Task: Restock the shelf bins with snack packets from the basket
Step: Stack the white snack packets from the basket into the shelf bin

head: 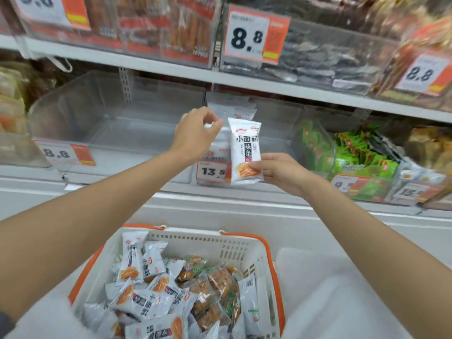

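Note:
A white basket with orange handles (234, 243) sits low in the middle, filled with several white snack packets (132, 263) and clear packets of brown snacks (215, 282). My right hand (281, 172) pinches the lower corner of an upright white snack packet (244, 148) in front of the middle clear shelf bin (276, 118). That bin holds a few white packets at its back. My left hand (195, 133) is raised at the bin's front with fingers curled, pinching the edge of another white packet that it mostly hides.
A large clear bin (80, 111) on the left stands bare inside. Green packets (354, 152) fill the bin to the right. Price tags (211, 171) hang along the shelf edge. An upper shelf (171, 67) of packaged snacks overhangs the bins.

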Demonstrator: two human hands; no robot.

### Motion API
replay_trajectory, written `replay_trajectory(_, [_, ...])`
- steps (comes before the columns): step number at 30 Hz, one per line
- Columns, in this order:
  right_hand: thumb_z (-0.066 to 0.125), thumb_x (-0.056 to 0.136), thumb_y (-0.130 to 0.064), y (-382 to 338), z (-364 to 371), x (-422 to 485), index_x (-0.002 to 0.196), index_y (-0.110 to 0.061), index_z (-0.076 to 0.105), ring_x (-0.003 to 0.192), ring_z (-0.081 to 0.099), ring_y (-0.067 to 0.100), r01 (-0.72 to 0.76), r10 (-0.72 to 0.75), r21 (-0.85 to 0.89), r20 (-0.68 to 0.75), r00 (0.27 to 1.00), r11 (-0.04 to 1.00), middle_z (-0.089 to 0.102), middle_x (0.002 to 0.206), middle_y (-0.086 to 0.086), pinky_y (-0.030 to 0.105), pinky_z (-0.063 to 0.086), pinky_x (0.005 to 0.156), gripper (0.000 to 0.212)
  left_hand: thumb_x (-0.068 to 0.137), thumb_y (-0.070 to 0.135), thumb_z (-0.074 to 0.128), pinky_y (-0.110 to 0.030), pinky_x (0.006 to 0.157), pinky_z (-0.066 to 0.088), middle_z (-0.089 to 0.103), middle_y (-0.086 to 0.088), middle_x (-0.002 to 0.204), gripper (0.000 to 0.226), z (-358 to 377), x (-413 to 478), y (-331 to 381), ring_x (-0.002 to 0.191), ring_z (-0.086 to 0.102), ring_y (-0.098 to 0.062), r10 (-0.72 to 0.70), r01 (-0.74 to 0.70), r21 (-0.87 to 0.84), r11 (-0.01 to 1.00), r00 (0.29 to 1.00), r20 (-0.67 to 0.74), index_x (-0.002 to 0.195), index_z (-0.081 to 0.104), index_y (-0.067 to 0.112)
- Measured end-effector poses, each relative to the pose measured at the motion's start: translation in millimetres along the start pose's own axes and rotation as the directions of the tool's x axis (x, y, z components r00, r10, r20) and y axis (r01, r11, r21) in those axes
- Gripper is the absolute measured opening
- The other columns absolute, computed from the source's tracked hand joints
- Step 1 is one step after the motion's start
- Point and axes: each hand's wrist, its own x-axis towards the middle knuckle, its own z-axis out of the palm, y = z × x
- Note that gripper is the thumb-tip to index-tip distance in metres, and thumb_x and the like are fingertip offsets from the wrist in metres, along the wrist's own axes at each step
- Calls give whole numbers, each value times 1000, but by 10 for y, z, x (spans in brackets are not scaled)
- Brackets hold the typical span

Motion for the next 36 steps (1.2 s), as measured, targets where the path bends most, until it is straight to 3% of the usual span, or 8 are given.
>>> replay_trajectory(3, [64, 89, -5, -145, -229, 216, 104, 2, 67, 72, 71, 15, -82, 88, 135, -42, 995, 987, 74, 88, 10, 23, 57, 63, 16, 99, 42, 44, -43, 106, 34, 59, 1, 129, 36, 120, 191, 39, 125, 46, -24, -7, -2, 177, 984, 999, 49, 124, 60, 21])
replay_trajectory(7, [69, 86, -4, -261, -350, 662, 106, 5, 65, 64, 67, 14, -121, 139, 108, -190, 972, 987, 71, 89, 12, 23, 54, 54, 22, 101, 43, 36, -45, 109, 26, 57, 0, 137, 44, 248, 405, -14, 131, 43, -25, 54, -104, 367, 924, 988, 144, 134, 56, 21])
replay_trajectory(15, [88, 66, -17, -88, 5, 1847, 118, 0, 57, 98, 67, 18, -154, 42, -292, -358, 933, 944, 66, 119, 10, 27, 54, 87, 63, 100, 35, 36, -42, 100, 36, 66, -2, 122, 37, 335, 432, -217, 117, 52, -23, 54, -76, 328, 942, 996, 76, 116, 67, 23])
replay_trajectory(19, [74, 78, -17, 32, 137, 2062, 120, -4, 48, 112, 61, 23, -223, 58, -416, -373, 926, 882, 61, 124, 11, 29, 54, 83, 51, 98, 25, 38, -39, 84, 41, 63, -2, 84, 32, 344, 402, -215, 87, 52, -24, 92, -100, 304, 947, 995, 42, 82, 62, 11])
replay_trajectory(23, [69, 77, -13, 102, 111, 2117, 122, -5, 51, 99, 65, 24, -179, 34, -414, -333, 942, 893, 67, 111, 8, 29, 54, 73, 49, 97, 26, 37, -35, 80, 37, 68, -2, 96, 34, 361, 403, -234, 95, 55, -24, 116, -122, 320, 940, 993, 36, 95, 68, 11])
replay_trajectory(28, [60, 91, -7, 53, 101, 1837, 87, -5, 60, 83, 61, 17, -186, 66, -461, -264, 962, 868, 67, 92, 4, 24, 51, 72, 4, 97, 23, 38, -36, 82, 38, 69, -8, 101, 34, 353, 398, -228, 100, 56, -26, 120, -124, 309, 943, 992, 32, 97, 67, 5])
replay_trajectory(31, [50, 97, -6, 11, 70, 1705, 70, -13, 44, 70, 48, 13, -208, 55, -556, -278, 959, 805, 53, 80, -1, 14, 40, 58, 28, 99, 23, 38, -36, 82, 39, 69, -11, 100, 31, 342, 381, -197, 97, 57, -27, 91, -100, 290, 952, 995, 43, 86, 62, 8])
replay_trajectory(36, [52, 96, -8, -115, 11, 1404, 95, -6, 54, 105, 56, 28, -210, -14, -612, -340, 940, 762, 53, 90, 8, 27, 39, 76, 4, 99, 24, 37, -37, 87, 37, 68, -5, 99, 30, 295, 319, -101, 101, 57, -28, 77, -77, 267, 961, 997, 10, 88, 63, 14])
